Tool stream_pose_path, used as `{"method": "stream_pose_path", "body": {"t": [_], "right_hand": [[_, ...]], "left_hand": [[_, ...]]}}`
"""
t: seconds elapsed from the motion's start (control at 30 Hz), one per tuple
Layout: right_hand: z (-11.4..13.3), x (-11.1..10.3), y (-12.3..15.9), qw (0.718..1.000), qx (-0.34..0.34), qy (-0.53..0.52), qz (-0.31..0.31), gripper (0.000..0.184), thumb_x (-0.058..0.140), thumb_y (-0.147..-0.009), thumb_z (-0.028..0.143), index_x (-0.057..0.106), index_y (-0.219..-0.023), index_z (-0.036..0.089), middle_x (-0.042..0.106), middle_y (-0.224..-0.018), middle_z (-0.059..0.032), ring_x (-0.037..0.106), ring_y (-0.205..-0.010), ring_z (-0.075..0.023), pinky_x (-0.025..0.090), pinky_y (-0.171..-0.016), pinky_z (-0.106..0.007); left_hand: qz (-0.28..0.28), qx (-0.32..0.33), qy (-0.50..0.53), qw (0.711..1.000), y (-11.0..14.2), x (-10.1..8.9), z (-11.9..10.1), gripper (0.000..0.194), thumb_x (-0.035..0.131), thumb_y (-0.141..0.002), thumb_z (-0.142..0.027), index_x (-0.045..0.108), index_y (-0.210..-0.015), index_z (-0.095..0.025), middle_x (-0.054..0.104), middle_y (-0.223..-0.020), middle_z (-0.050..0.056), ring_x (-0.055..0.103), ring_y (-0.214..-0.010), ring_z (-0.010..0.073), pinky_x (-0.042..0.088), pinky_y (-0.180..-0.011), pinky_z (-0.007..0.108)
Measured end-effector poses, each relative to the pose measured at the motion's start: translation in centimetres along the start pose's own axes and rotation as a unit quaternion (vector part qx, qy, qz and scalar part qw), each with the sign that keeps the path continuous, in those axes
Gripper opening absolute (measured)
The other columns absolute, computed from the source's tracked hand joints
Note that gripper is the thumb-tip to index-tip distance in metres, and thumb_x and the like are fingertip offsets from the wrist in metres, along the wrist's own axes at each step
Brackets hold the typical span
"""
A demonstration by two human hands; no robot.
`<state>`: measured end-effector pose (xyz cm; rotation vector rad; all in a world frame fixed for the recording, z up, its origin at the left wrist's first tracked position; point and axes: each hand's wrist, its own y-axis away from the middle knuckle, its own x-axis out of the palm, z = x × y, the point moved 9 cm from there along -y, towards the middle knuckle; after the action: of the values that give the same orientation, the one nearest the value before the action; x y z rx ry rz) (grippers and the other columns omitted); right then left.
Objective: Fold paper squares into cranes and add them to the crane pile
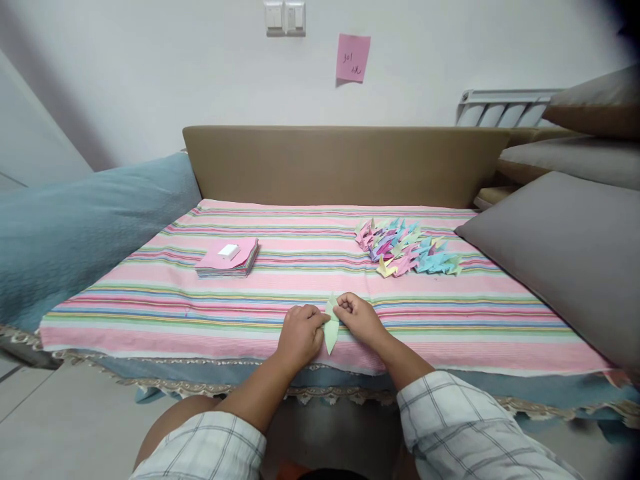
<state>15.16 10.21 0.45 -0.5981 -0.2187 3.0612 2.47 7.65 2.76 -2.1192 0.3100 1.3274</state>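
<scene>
Paper (pixel 331 339), pale green, folded narrow, near middle of striped cloth (pixel 150 333), between hands. Left hand (pixel 301 333): fingertips on its left edge, likely steadying; grip underneath can't tell. Right hand (pixel 361 321): fingers pinching upper right side, probably for control. White block (pixel 229 251) on sheet stack (pixel 227 269), farther left, maybe as weight. Folded colourful pieces (pixel 400 252) grouped far right, apparently clear of handwork.

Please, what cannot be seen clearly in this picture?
All in the head view:
Green paper: partly covered by the left hand and right hand.
Paper stack: top partly hidden under the white block.
Folded papers: overlapping, too small to count.
Grey cushion: cut by right edge.
</scene>
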Motion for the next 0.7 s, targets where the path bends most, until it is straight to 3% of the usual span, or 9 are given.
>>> {"method": "stream_pose_path", "body": {"t": [0.13,0.3,0.5,0.57,0.7], "right_hand": [[0.4,0.5,0.2,0.986,0.023,-0.166,0.000,0.022,0.062,-0.067,0.038,0.051,-0.074,0.020,0.050,-0.062,0.0056,0.047,-0.054,-0.0092,0.037,-0.052,-0.022],[0.5,1.1,0.7,0.961,0.062,-0.270,0.012,0.034,0.070,-0.062,0.044,0.050,-0.076,0.020,0.048,-0.056,0.0080,0.043,-0.047,-0.0071,0.036,-0.048,-0.021],[-0.1,1.0,0.7,0.941,0.063,-0.334,0.000,0.036,0.071,-0.064,0.046,0.054,-0.080,0.019,0.053,-0.055,0.0061,0.046,-0.048,-0.0073,0.037,-0.050,-0.021],[-0.3,1.1,0.6,0.934,0.063,-0.353,0.000,0.035,0.072,-0.064,0.045,0.057,-0.081,0.019,0.054,-0.058,0.0054,0.046,-0.049,-0.0070,0.038,-0.050,-0.020],[-0.4,1.2,0.5,0.923,0.062,-0.380,0.000,0.032,0.073,-0.065,0.043,0.060,-0.082,0.019,0.058,-0.065,0.0040,0.049,-0.054,-0.0067,0.040,-0.051,-0.019]], "left_hand": [[-0.046,-0.025,0.097,0.994,-0.4,-0.9,0.1,0.019,0.051,-0.082,-0.025,0.066,-0.092,-0.021,0.065,-0.088,0.005,0.057,-0.087,0.0182,0.043,-0.079,0.033],[-0.080,-0.058,0.186,0.978,-0.8,-1.3,0.7,0.018,0.062,-0.076,-0.037,0.063,-0.081,-0.020,0.064,-0.077,0.002,0.059,-0.076,0.0156,0.047,-0.071,0.028],[-0.172,-0.066,0.246,0.952,-0.4,-2.6,1.1,0.017,0.068,-0.070,-0.032,0.063,-0.079,-0.019,0.062,-0.095,0.006,0.058,-0.095,0.0190,0.047,-0.084,0.033],[-0.176,-0.067,0.292,0.938,-0.4,-2.6,1.1,0.009,0.060,-0.074,-0.026,0.063,-0.078,-0.019,0.063,-0.091,0.005,0.059,-0.090,0.0173,0.048,-0.082,0.033],[-0.187,-0.081,0.361,0.910,-0.3,-2.4,1.6,0.013,0.052,-0.074,-0.019,0.064,-0.077,-0.019,0.065,-0.084,0.004,0.061,-0.083,0.0157,0.049,-0.078,0.030]]}}
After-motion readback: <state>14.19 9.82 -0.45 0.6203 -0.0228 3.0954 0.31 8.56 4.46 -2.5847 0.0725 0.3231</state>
